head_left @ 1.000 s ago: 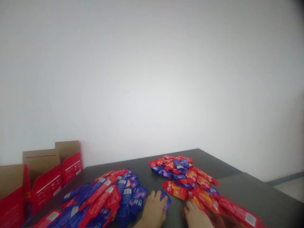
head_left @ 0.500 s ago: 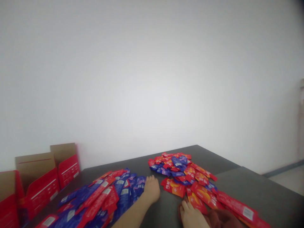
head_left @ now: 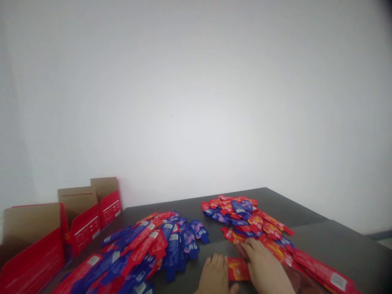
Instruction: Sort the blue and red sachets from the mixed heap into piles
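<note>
A red-and-orange packet (head_left: pixel 239 270) lies flat on the dark table between my two hands. Flat beside its left end, my left hand (head_left: pixel 214 275) has its fingers stretched out and appears to touch the packet's edge. My right hand (head_left: pixel 265 263) reaches over the packet's right end, its fingers extended and slightly bent at the near edge of the right pile of packets (head_left: pixel 256 220). What lies under the right palm is hidden. Left of my hands is another pile of blue and red packets (head_left: pixel 147 243), several with white barcode labels.
Red cardboard boxes (head_left: pixel 84 234) with raised brown flaps stand in a row along the left. Longer red packets (head_left: pixel 321 267) lie beyond my right forearm. A white wall (head_left: pixel 196 122) rises behind the dark table (head_left: pixel 309 232).
My left hand has left the blue packets and come right and nearer, beside my right hand. A red-and-orange packet now shows between them. The view has turned a little to the left.
</note>
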Available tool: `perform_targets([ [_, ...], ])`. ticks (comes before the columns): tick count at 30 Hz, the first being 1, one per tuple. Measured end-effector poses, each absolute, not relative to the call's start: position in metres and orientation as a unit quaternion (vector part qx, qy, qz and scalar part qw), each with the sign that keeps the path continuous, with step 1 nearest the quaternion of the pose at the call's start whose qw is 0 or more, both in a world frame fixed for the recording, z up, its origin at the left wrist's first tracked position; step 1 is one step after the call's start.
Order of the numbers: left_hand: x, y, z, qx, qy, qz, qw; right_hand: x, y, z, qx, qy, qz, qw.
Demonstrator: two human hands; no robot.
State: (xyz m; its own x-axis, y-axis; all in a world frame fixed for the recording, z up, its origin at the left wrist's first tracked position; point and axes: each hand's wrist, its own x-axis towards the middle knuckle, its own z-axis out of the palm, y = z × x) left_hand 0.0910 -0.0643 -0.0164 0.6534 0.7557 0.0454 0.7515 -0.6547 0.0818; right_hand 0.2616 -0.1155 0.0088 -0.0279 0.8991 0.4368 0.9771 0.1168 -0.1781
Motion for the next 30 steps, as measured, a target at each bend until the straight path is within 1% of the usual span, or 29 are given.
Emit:
perform_targets([
  [3, 0.075, -0.081, -0.026, 0.906, 0.419, 0.040, 0.030, 0.253, -0.117, -0.001, -0.612, -0.745, -0.085, 0.250],
  [6, 0.048, -0.086, -0.030, 0.928, 0.357, 0.098, 0.023, 0.244, -0.120, -0.011, -0.588, -0.774, -0.052, 0.227],
  [10, 0.020, -0.085, -0.042, 0.960, 0.273, 0.067, -0.005, 0.239, -0.121, -0.012, -0.605, -0.773, -0.074, 0.175],
  [12, 0.019, -0.084, -0.049, 0.963, 0.258, 0.066, -0.032, 0.236, -0.121, -0.012, -0.606, -0.776, -0.105, 0.141],
  [15, 0.026, -0.084, -0.054, 0.962, 0.252, 0.085, -0.069, 0.225, -0.125, -0.019, -0.558, -0.810, -0.140, 0.117],
  [19, 0.033, -0.086, -0.049, 0.964, 0.227, 0.102, -0.094, 0.226, -0.142, -0.030, -0.501, -0.849, -0.138, 0.101],
  [21, 0.033, -0.087, -0.044, 0.965, 0.223, 0.098, -0.095, 0.241, -0.151, -0.030, -0.522, -0.838, -0.125, 0.096],
  [25, 0.034, -0.088, -0.038, 0.969, 0.218, 0.070, -0.092, 0.273, -0.153, -0.019, -0.615, -0.775, -0.107, 0.092],
  [28, 0.035, -0.088, -0.038, 0.968, 0.217, 0.076, -0.099, 0.257, -0.142, -0.018, -0.626, -0.767, -0.118, 0.084],
  [30, 0.036, -0.088, -0.040, 0.967, 0.216, 0.091, -0.104, 0.228, -0.136, -0.024, -0.604, -0.778, -0.152, 0.078],
])
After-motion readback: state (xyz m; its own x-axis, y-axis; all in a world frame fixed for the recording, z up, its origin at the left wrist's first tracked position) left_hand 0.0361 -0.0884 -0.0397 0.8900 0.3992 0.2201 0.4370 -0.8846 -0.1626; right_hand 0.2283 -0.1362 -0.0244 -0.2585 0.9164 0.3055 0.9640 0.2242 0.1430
